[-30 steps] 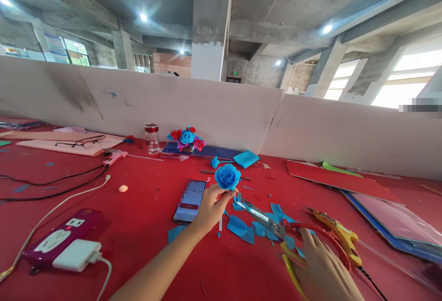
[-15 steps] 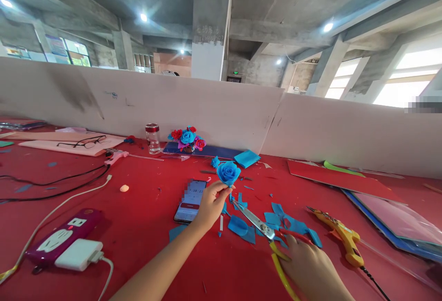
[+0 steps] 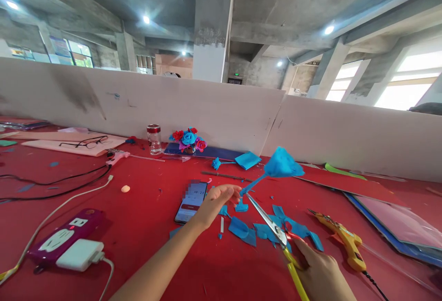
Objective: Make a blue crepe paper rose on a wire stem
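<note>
My left hand (image 3: 217,201) pinches the thin blue stem of a blue foam rose (image 3: 282,164), which tilts up and to the right above the red table (image 3: 145,227). My right hand (image 3: 321,275) grips the yellow and red handles of a pair of scissors (image 3: 274,229). The blades point up and left, and their tip lies close to the base of the stem. Several blue foam scraps (image 3: 272,230) lie on the table under the scissors.
A phone (image 3: 192,197) lies left of my left hand. A yellow glue gun (image 3: 345,240) lies at the right beside coloured sheets (image 3: 390,218). At the left are a purple power strip with a white charger (image 3: 67,243), cables and glasses (image 3: 83,142). A jar (image 3: 154,139) and a small bouquet (image 3: 187,139) stand by the white partition.
My left hand has tipped the blue rose from upright over to the right, so its head now points away. My right hand has drawn the scissors nearer to the stem.
</note>
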The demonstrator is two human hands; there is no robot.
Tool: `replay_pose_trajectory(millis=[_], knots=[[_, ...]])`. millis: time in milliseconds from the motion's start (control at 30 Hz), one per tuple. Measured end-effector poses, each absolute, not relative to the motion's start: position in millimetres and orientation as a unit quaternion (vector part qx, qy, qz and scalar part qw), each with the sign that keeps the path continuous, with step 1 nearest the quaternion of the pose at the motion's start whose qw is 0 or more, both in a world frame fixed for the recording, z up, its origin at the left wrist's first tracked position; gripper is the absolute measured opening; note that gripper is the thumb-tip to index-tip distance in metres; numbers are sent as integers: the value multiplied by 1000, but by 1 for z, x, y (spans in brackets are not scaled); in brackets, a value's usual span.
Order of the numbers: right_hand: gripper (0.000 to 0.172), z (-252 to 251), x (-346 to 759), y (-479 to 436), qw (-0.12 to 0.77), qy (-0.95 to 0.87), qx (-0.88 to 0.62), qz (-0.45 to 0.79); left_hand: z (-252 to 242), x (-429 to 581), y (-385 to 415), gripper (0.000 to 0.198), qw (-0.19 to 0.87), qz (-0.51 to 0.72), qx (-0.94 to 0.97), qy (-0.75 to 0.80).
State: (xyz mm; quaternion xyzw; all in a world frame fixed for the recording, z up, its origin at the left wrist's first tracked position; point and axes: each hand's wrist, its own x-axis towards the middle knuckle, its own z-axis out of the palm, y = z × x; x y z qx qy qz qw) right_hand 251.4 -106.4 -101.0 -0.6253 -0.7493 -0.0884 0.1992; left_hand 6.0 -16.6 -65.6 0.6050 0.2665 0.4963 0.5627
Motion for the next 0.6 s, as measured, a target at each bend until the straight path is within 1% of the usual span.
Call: replay_pose_trajectory(millis=[67,167,233,333,467,600], knots=[[17,-103,254,-108,233,-750,-602,-141,-61,9,-23,35,597,483,602,220],[19,-105,254,-111,260,-746,-582,-194,-55,11,-31,30,625,498,560,220],[19,-108,253,-114,277,-743,-577,-197,-52,11,-34,29,642,502,534,225],[21,-114,255,-115,289,-735,-584,-185,-50,9,-35,28,666,476,532,217],[21,-122,261,-113,277,-744,-576,-196,-51,11,-35,19,643,488,539,240],[19,-126,266,-110,267,-740,-577,-219,-51,13,-37,19,601,518,541,278]])
